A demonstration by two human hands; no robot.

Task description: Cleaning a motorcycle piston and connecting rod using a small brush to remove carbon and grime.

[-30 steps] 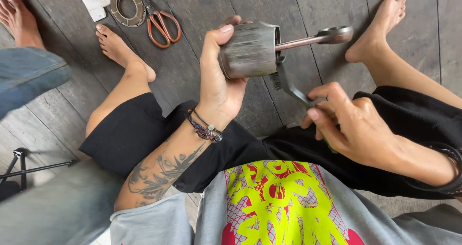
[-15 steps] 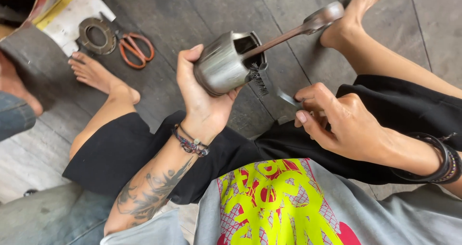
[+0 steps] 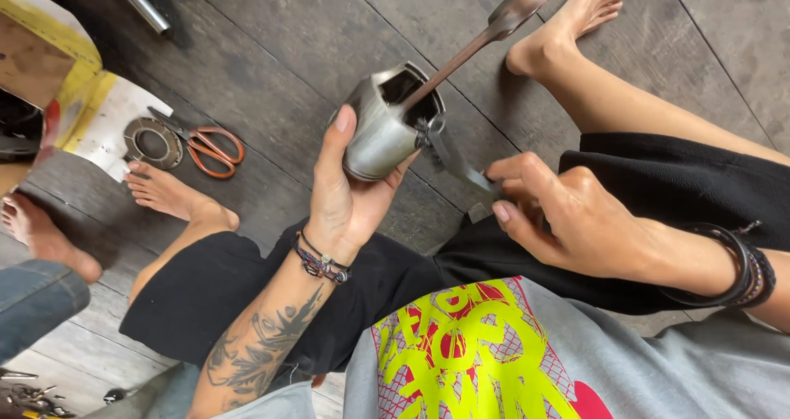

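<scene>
Now the left hand [image 3: 346, 201] wraps tight round a grey metal piston [image 3: 383, 131] w/ its rod [image 3: 485, 36] sticking up, while the right hand [image 3: 568, 217] pinches a flat metal tool [image 3: 453, 160] at its rim.

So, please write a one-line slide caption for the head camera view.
Seated on a wooden floor, left hand holds a metal piston while right hand works a thin tool at its edge.

Orange-handled scissors [image 3: 210, 147] lie on the dark plank floor [image 3: 271, 48], well left of the grip, touching a metal ring [image 3: 151, 142] (a gasket, perhaps). Beyond it, a white-and-yellow sheet [image 3: 99, 114]; a chrome tube [image 3: 141, 3] lies farther off.
</scene>
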